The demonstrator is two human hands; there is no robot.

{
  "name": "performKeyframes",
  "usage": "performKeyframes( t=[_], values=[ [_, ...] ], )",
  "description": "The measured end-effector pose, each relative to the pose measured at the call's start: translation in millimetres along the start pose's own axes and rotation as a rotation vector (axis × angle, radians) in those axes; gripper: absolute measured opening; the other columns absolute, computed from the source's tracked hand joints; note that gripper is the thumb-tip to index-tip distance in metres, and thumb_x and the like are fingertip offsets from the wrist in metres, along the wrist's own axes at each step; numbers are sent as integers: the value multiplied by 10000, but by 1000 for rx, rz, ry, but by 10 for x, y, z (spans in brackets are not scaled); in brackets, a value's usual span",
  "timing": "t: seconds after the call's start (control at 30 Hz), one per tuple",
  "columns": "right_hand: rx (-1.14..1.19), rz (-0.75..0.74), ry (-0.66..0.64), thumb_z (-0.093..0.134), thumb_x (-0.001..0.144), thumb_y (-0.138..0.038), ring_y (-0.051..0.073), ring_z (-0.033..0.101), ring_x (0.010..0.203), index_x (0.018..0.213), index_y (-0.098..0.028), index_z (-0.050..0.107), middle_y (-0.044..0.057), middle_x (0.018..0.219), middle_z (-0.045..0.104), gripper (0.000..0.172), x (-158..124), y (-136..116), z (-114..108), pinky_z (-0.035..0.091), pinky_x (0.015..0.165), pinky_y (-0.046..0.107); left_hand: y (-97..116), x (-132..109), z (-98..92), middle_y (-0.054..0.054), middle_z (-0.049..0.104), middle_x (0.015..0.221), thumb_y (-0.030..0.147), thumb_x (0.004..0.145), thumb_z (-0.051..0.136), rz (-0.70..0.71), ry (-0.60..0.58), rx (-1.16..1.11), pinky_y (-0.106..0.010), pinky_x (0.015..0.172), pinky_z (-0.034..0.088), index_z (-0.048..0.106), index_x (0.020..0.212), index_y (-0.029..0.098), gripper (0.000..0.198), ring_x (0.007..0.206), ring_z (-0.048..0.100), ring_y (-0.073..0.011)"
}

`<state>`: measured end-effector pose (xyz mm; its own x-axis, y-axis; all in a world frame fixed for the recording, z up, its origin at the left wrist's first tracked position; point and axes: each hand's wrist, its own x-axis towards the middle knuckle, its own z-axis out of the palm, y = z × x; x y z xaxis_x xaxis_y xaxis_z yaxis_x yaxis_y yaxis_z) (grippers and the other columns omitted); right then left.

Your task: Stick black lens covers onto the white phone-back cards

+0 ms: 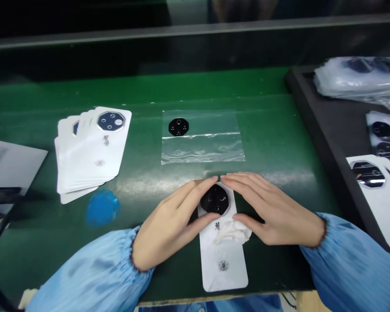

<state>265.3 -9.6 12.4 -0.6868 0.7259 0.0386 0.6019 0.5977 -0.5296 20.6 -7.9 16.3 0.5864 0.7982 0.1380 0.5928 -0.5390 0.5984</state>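
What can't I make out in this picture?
All in the head view:
Black disc: rim partly hidden by the left hand.
Nearest white panel: surface partly covered by crumpled white material.
Panel stack: lower ones overlapped, count unclear.
Dark tray: cut off by right edge.
Printed sheet: blurred, cut by left edge.

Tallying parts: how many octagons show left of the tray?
4: one octagon on the clear sheet, one between the hands, two on the stack, one of these partly covered. The stack may hide more.
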Motion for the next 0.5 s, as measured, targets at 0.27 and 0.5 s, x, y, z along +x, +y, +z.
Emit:
performKeyframes(
  t=[0.27, 0.5],
  values=[
    [-14, -1, -5, 511, 943, -292, 219, 358, 1345, 1452, -117, 307, 102, 1444, 451, 576, 4, 2, 13, 335, 1145, 429, 16, 15, 64, -97, 620, 1257, 276, 903, 637, 38, -34, -11, -275, 956, 470, 377, 1421, 120, 601, 1100, 575, -178],
    [-26, -6, -2, 477, 955, -280, 254, 354, 1343, 1455, -145, 315, 102, 1421, 483, 542, 24, 13, 13, 407, 1082, 477, 20, 28, 54, -99, 641, 1228, 270, 895, 646, 48, -27, -13, -249, 947, 462, 374, 1422, 106, 616, 1095, 573, -173]
  ],
)
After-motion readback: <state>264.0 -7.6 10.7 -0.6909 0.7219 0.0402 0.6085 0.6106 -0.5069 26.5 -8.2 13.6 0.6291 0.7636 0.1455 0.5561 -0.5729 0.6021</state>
